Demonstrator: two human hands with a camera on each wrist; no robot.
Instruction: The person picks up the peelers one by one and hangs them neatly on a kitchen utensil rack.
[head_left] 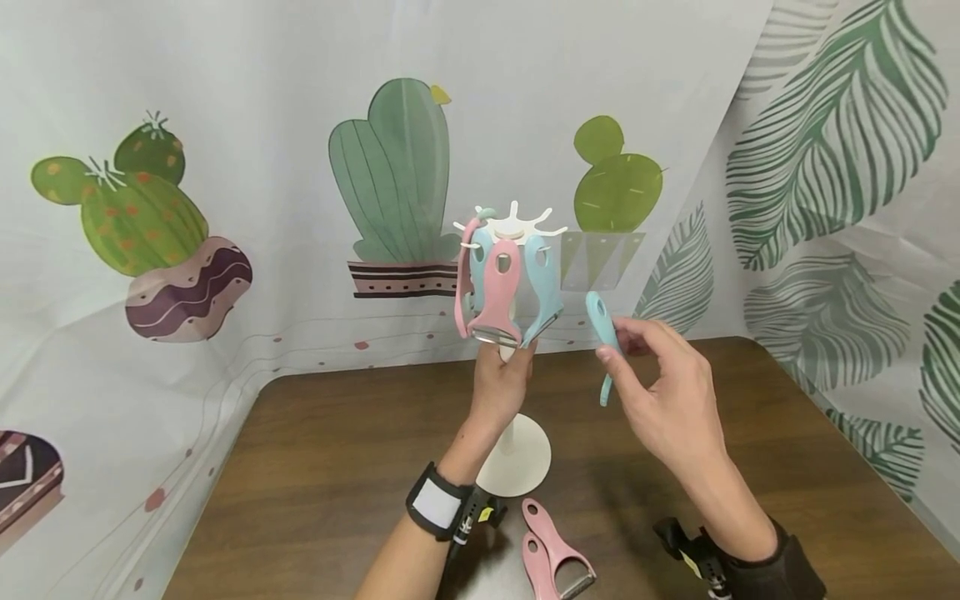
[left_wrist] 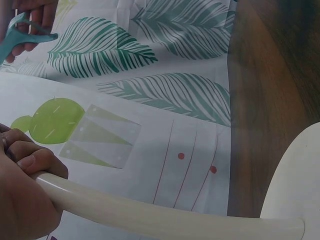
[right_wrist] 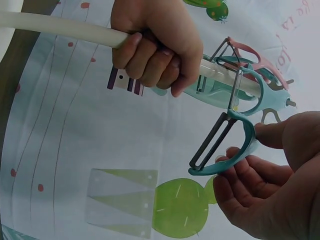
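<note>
My left hand (head_left: pixel 501 385) grips the post of a white rack (head_left: pixel 513 458) just below its crown of hooks; the curled fingers show round the post (left_wrist: pixel 125 205) in the left wrist view. Pink and blue peelers hang from the hooks, among them a pink peeler (head_left: pixel 501 283) in front and a blue peeler (head_left: pixel 542 279) to its right. My right hand (head_left: pixel 667 392) pinches another blue peeler (head_left: pixel 600 321) between thumb and fingers, right of the rack and apart from the hooks in the head view. Its blade (right_wrist: pixel 212 142) faces the left hand in the right wrist view.
Two pink peelers (head_left: pixel 551 537) lie overlapping on the brown wooden table (head_left: pixel 337 467), in front of the rack's round base. Several bare hooks (head_left: pixel 551 229) stick out at the crown's back and right. A printed cloth (head_left: pixel 262 125) hangs behind the table.
</note>
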